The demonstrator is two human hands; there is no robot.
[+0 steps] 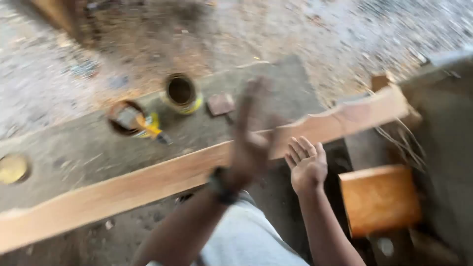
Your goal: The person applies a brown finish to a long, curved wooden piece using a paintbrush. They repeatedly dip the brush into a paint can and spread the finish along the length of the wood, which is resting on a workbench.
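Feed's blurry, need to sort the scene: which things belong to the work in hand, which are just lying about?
In hand:
left hand, raised, empty
right hand, open, empty
long plank nearest both

Lying about:
two open tins
brush
small block
orange board

Two bare hands raised over the work: left hand (249, 143), blurred, and right hand (308, 165), both spread wide. One long pale wooden plank (148, 180). Two open round tins: yellow-rimmed tin (181, 93) and brown tin (125, 118). One yellow-handled brush (150, 129). One round yellow lid (12, 169). One small reddish square block (220, 104). One orange wooden box (380, 198).
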